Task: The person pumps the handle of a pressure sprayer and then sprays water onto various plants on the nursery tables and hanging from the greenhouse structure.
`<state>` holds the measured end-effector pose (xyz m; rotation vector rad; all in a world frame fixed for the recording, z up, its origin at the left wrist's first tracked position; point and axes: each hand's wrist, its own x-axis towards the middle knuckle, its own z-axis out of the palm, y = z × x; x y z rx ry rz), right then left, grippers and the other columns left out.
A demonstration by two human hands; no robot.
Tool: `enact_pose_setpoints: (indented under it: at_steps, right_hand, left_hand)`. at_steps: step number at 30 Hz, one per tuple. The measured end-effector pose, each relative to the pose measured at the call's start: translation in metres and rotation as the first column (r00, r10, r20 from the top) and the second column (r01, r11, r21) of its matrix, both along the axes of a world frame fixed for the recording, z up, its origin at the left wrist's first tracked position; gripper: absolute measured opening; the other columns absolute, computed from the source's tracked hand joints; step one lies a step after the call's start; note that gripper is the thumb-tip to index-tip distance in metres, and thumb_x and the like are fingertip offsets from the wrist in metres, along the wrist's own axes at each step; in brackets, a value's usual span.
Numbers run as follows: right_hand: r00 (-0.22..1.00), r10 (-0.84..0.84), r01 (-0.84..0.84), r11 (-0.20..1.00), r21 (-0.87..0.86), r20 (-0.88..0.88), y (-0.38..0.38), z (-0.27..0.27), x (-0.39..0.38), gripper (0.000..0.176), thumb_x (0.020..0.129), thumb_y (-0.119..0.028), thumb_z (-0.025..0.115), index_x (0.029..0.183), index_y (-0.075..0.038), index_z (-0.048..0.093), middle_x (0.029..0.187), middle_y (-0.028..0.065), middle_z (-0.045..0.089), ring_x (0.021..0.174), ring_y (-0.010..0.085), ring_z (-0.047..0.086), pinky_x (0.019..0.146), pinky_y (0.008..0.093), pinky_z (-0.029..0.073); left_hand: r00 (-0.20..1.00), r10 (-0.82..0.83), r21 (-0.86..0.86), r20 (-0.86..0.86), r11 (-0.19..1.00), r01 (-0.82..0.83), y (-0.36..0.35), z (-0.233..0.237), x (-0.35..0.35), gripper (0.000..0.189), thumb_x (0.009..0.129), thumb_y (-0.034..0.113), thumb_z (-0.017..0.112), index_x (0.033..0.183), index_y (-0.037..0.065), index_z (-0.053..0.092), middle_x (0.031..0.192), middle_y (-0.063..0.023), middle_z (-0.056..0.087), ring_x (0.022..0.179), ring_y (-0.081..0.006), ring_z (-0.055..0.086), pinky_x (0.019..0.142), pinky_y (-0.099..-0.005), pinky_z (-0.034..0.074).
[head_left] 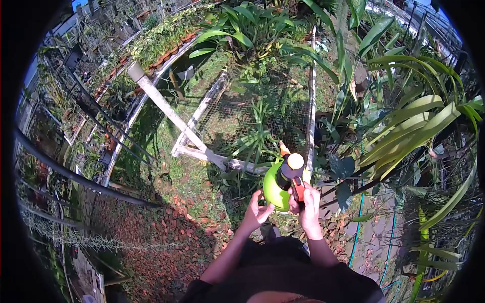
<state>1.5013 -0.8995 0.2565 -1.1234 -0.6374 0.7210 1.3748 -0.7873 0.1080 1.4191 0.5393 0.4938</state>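
Note:
A bright green pump spray bottle [273, 188] with a black neck, an orange nozzle and a pale round pump knob is held out before me. My left hand [256, 212] cups the lower left side of its body, thumb and fingers against the green plastic. Around the red and black handle at the right, my right hand [309, 204] is closed. The nozzle points away from me, toward a leafy plant [258, 139] just beyond. Part of the bottle's base is hidden by my hands.
A wire mesh bench [227, 121] with a pale frame stands ahead, and a whitish post [166, 107] leans at its left. Long-leaved plants [417, 126] crowd the right. Dark rails [83, 180] cross the left, above reddish gravel [166, 242]. A teal hose [357, 230] runs along the right-hand path.

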Motion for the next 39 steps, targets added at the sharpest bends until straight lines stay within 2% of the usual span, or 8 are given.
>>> enact_pose_setpoints:
  at_steps: [3, 7, 10, 16, 22, 25, 28, 39]
  right_hand:
    - [0.993, 0.053, -0.059, 0.997, -0.056, -0.102, 0.014, -0.013, -0.016, 0.05, 0.098, -0.048, 0.044, 0.097, 0.001, 0.056, 0.061, -0.0005, 0.047, 0.048, 0.0051, 0.04, 0.044, 0.02, 0.031]
    - [0.963, 0.223, -0.24, 0.966, -0.102, -0.153, 0.038, -0.026, -0.048, 0.042, 0.1, -0.04, 0.045, 0.101, 0.001, 0.054, 0.062, 0.0007, 0.047, 0.048, 0.0061, 0.04, 0.045, 0.0205, 0.032]
    - [0.908, 0.363, -0.387, 0.918, -0.086, -0.21, 0.061, -0.04, -0.08, 0.026, 0.101, -0.024, 0.046, 0.101, 0.001, 0.054, 0.064, -0.0005, 0.047, 0.05, 0.0047, 0.039, 0.046, 0.0203, 0.031]
    - [0.81, 0.485, -0.548, 0.826, -0.131, -0.329, 0.144, -0.06, -0.154, 0.022, 0.102, -0.02, 0.046, 0.101, 0.0, 0.055, 0.067, -0.0021, 0.046, 0.055, 0.004, 0.039, 0.049, 0.0205, 0.029]
    - [0.857, 0.502, -0.513, 0.853, -0.1, -0.118, 0.232, -0.057, -0.233, 0.025, 0.102, -0.026, 0.043, 0.105, -0.002, 0.051, 0.068, 0.0035, 0.055, 0.055, 0.0099, 0.052, 0.053, 0.023, 0.041]
    - [0.855, 0.452, -0.47, 0.883, -0.011, -0.254, 0.267, -0.053, -0.261, 0.025, 0.102, -0.025, 0.042, 0.108, -0.002, 0.049, 0.072, 0.0043, 0.056, 0.061, 0.0111, 0.054, 0.057, 0.0243, 0.043]
    - [0.854, 0.415, -0.417, 0.907, 0.066, -0.314, 0.301, -0.042, -0.273, 0.023, 0.102, -0.022, 0.042, 0.108, -0.001, 0.049, 0.071, 0.0009, 0.048, 0.06, 0.0085, 0.046, 0.058, 0.023, 0.038]
    - [0.876, 0.3, -0.327, 0.945, -0.007, -0.377, 0.44, -0.062, -0.314, 0.021, 0.103, -0.023, 0.042, 0.107, -0.003, 0.046, 0.07, -0.0023, 0.041, 0.058, 0.0047, 0.037, 0.053, 0.0209, 0.033]
  left_hand:
    - [0.941, -0.028, -0.04, -0.338, 0.999, 0.015, 0.01, -0.001, -0.023, 0.068, 0.088, 0.023, 0.069, 0.141, 0.005, 0.03, 0.127, -0.0135, 0.052, 0.099, -0.0215, 0.064, 0.078, -0.0306, 0.053]
    - [0.978, -0.136, -0.161, -0.16, 0.981, 0.11, 0.033, -0.028, -0.065, 0.084, 0.08, 0.024, 0.078, 0.142, -0.003, 0.028, 0.127, -0.017, 0.053, 0.115, -0.0262, 0.058, 0.092, -0.0375, 0.051]
    - [0.953, -0.218, -0.211, -0.212, 0.962, 0.173, 0.062, -0.039, -0.108, 0.083, 0.076, 0.009, 0.077, 0.144, 0.006, 0.029, 0.127, -0.0113, 0.055, 0.113, -0.0213, 0.058, 0.092, -0.0361, 0.051]
    - [0.983, -0.105, -0.271, -0.148, 0.961, 0.062, 0.131, -0.055, -0.208, 0.092, 0.068, 0.011, 0.083, 0.143, 0.003, 0.03, 0.128, -0.0121, 0.053, 0.114, -0.0221, 0.057, 0.093, -0.0366, 0.051]
    - [0.966, 0.16, -0.236, -0.202, 0.949, -0.207, 0.209, -0.042, -0.298, 0.074, 0.076, 0.007, 0.077, 0.139, 0.001, 0.038, 0.135, -0.0142, 0.049, 0.117, -0.022, 0.055, 0.094, -0.0365, 0.05]
    - [0.924, 0.357, -0.044, -0.138, 0.93, -0.366, 0.24, -0.033, -0.323, 0.065, 0.082, 0.004, 0.07, 0.139, 0.002, 0.04, 0.138, -0.0134, 0.047, 0.12, -0.022, 0.053, 0.093, -0.0368, 0.051]
    - [0.896, 0.442, -0.15, -0.04, 0.884, -0.443, 0.262, -0.008, -0.348, 0.059, 0.085, 0.001, 0.065, 0.139, 0.003, 0.041, 0.138, -0.0122, 0.047, 0.121, -0.0231, 0.052, 0.093, -0.0364, 0.051]
    - [0.957, 0.171, -0.133, -0.236, 0.969, -0.206, 0.375, -0.036, -0.332, 0.113, 0.061, 0.002, 0.085, 0.151, 0.006, 0.015, 0.132, -0.0143, 0.049, 0.117, -0.0249, 0.053, 0.096, -0.0375, 0.048]
